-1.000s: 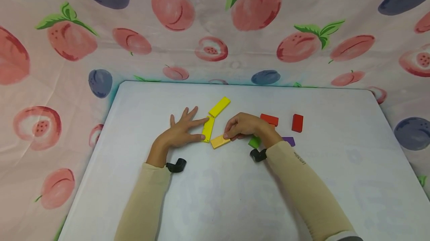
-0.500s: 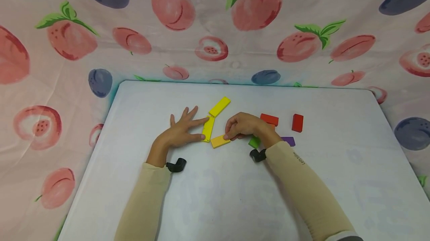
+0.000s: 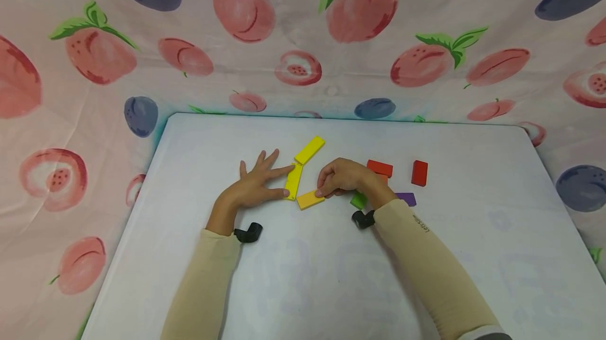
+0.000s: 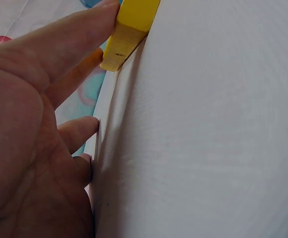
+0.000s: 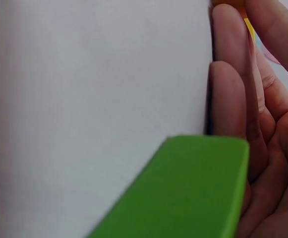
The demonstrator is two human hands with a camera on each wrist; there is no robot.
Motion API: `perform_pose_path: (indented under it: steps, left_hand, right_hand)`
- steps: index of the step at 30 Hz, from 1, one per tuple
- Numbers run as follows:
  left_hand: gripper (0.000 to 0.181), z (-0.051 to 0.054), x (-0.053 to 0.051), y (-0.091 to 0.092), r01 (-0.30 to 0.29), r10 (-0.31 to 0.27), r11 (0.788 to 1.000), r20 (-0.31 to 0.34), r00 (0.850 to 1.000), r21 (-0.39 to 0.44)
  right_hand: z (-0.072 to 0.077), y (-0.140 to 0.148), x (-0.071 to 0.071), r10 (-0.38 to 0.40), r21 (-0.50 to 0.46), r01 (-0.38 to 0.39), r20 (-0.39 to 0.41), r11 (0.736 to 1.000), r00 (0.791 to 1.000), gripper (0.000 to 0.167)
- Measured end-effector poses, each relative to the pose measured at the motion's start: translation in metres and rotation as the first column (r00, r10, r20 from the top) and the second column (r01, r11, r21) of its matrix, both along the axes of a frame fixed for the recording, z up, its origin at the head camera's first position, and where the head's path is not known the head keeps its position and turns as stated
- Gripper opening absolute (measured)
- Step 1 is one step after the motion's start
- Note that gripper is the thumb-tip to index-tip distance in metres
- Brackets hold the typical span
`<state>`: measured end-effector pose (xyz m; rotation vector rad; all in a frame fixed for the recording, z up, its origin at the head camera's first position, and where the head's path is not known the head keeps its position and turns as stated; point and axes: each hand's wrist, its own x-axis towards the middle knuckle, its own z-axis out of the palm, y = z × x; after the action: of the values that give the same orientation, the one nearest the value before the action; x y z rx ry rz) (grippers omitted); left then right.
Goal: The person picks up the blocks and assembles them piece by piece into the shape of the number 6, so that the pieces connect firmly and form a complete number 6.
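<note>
In the head view, my left hand (image 3: 255, 186) has its fingers spread, with index finger and thumb touching the two ends of a bright yellow domino block (image 3: 294, 181) lying on the white table. Both fingers look straight in the left wrist view, meeting this yellow block (image 4: 134, 20) at its side. My right hand (image 3: 344, 177) pinches the right end of an orange-yellow domino block (image 3: 309, 201), its other fingers curled under. This block lies slanted beside the lower end of the yellow one. A second bright yellow block (image 3: 310, 150) lies angled at the upper end.
Under and beyond the right wrist lie a green block (image 3: 359, 201), a purple block (image 3: 407, 199), an orange block (image 3: 383, 177) and a red block (image 3: 380, 168). Another red block (image 3: 418, 173) lies farther right. A fruit-patterned cloth (image 3: 331, 92) hangs behind the table (image 3: 303, 287).
</note>
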<state>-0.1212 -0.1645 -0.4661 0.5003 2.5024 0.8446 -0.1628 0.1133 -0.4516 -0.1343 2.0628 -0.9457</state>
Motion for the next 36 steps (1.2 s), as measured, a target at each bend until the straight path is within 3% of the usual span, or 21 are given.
perform_pose_path:
  steps: [36]
  left_hand:
    - [0.067, -0.0023, -0.0014, -0.0009, 0.010, -0.010, 1.000, -0.011, 1.000, -0.001]
  right_hand:
    - [0.0004, -0.0010, 0.0000, 0.038, 0.034, -0.036, -0.046, 0.999, 0.998, 0.023]
